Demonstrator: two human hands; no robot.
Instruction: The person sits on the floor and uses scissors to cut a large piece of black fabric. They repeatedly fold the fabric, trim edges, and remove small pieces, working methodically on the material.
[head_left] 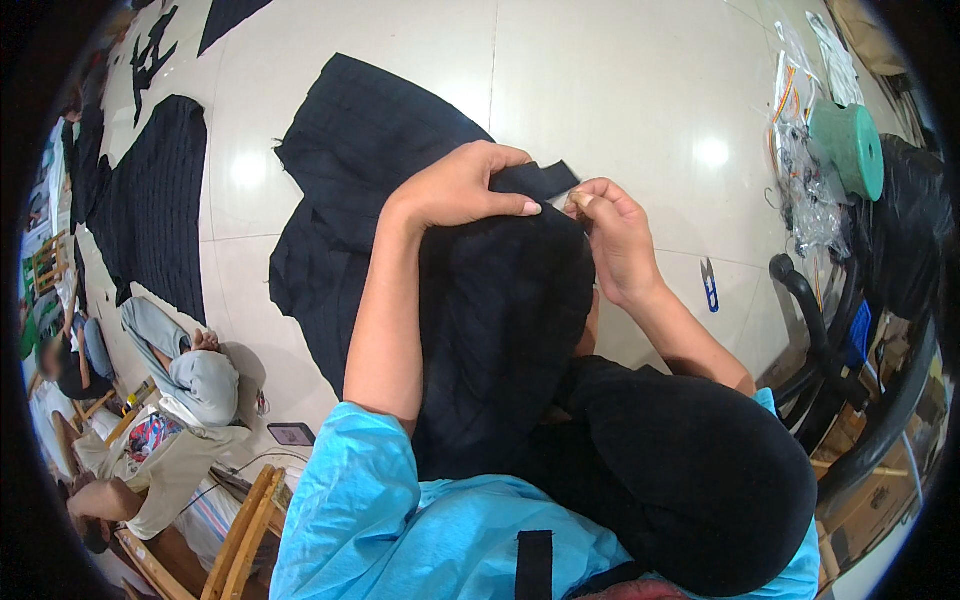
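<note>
A large piece of black cloth with faint pleats or stripes lies across my lap and spreads onto the floor ahead. Near its upper edge, my left hand is closed on the cloth, with the thumb on top and the fingers partly out of sight. A narrow black strip sticks up just beyond that thumb. At the strip's right end, my right hand is closed in a pinch beside the cloth edge. A small pale sliver shows at those fingertips, too small to name. Blue-handled thread snips lie on the floor to the right.
At the right stand a green spool, clear plastic bags and a black chair base. More black cloth pieces lie to the left. A phone, a wooden frame and a seated person are at lower left.
</note>
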